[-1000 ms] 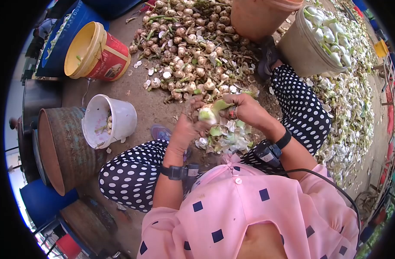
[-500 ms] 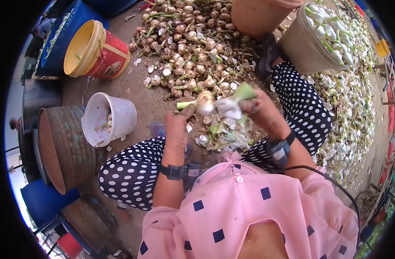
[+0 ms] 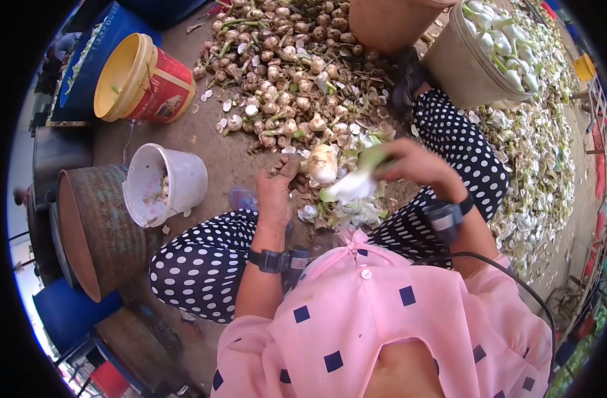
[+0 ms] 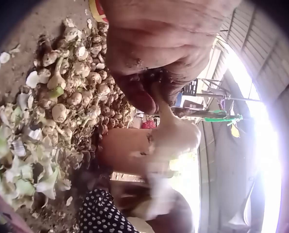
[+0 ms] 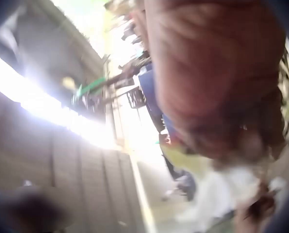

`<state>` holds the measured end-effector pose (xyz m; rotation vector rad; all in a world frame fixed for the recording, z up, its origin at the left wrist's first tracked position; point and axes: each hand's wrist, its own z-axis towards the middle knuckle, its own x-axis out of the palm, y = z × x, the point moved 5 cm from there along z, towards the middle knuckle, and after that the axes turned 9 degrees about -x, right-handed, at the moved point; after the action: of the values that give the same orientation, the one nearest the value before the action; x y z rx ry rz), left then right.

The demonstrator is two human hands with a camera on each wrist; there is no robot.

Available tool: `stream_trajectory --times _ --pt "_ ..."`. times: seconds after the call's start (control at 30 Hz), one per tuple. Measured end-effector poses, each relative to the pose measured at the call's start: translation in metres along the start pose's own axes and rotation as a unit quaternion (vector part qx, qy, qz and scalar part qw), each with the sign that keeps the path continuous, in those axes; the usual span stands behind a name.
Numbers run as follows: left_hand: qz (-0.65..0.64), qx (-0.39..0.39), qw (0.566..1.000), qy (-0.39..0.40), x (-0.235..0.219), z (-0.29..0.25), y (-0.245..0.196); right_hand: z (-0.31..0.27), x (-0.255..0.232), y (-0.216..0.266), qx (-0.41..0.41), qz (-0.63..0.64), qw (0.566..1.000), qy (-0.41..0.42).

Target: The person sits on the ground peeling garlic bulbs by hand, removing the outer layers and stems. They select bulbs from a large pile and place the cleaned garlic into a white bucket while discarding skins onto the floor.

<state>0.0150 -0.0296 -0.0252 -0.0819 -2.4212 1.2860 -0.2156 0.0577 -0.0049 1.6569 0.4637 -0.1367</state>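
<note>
In the head view my left hand (image 3: 277, 174) pinches a garlic bulb (image 3: 322, 164) by its stem, just over the peel heap between the legs. The bulb is tan on top and paler below. In the left wrist view the thumb and fingertips close round the stem, with the pale bulb (image 4: 179, 138) beyond them. My right hand (image 3: 413, 162), to the right of the bulb, grips a white-and-green piece (image 3: 353, 187) that looks like garlic peel, blurred by motion. The right wrist view is smeared; a white blur (image 5: 227, 191) shows below the fingers.
Unpeeled garlic (image 3: 297, 93) lies piled ahead, with loose peels (image 3: 356, 213) nearer. A pail of white garlic (image 3: 456, 73) stands ahead right, beside an orange bucket (image 3: 386, 26). A white bucket (image 3: 191, 179), a yellow bucket (image 3: 167, 86) and a rusty drum (image 3: 111, 225) stand left.
Both hands were together on a white, green-leafed garlic bulb. They have since parted: the bulb stays in the left hand, and the right has swung rightward with the white-and-green piece.
</note>
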Motion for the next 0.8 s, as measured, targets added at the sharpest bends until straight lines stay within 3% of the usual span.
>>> stream_trajectory --times 0.03,0.07,0.1,0.17,0.23,0.4,0.47,0.5,0.57,0.67,0.8 --pt "0.000 -0.001 1.000 0.001 0.004 -0.002 0.000 0.007 0.010 0.007 0.026 -0.342 0.937 0.071" --pt "0.068 0.012 0.997 -0.020 0.009 -0.005 -0.005 0.006 0.013 0.014 0.029 -0.409 0.912 -0.022" --pt "0.134 0.028 0.990 -0.043 0.012 -0.005 -0.010 0.007 0.014 0.025 -0.023 -0.363 0.926 -0.100" --pt "0.146 0.050 0.987 -0.044 0.011 -0.004 -0.006 0.014 0.022 0.045 -0.062 -0.285 0.947 -0.133" --pt "0.245 0.132 0.959 -0.055 0.019 -0.007 -0.011 0.022 0.036 0.052 -0.056 -0.322 0.936 -0.131" --pt "0.331 0.228 0.915 -0.029 0.026 -0.014 -0.012 0.031 0.046 0.060 -0.024 -0.375 0.918 -0.125" --pt "0.399 0.293 0.866 -0.066 0.033 -0.022 -0.023 0.032 0.048 0.058 -0.030 -0.367 0.923 -0.115" --pt "0.399 0.293 0.866 -0.065 0.036 -0.023 -0.027 0.034 0.048 0.056 -0.038 -0.360 0.926 -0.105" --pt "0.445 0.364 0.817 -0.049 0.045 -0.032 -0.034 0.035 0.048 0.053 -0.057 -0.364 0.923 -0.111" --pt "0.405 0.317 0.856 -0.043 0.032 -0.026 -0.030 0.037 0.045 0.052 -0.072 -0.361 0.922 -0.120" --pt "0.383 0.339 0.859 -0.017 0.020 -0.024 -0.039 0.038 0.026 0.034 -0.064 -0.308 0.934 -0.169"
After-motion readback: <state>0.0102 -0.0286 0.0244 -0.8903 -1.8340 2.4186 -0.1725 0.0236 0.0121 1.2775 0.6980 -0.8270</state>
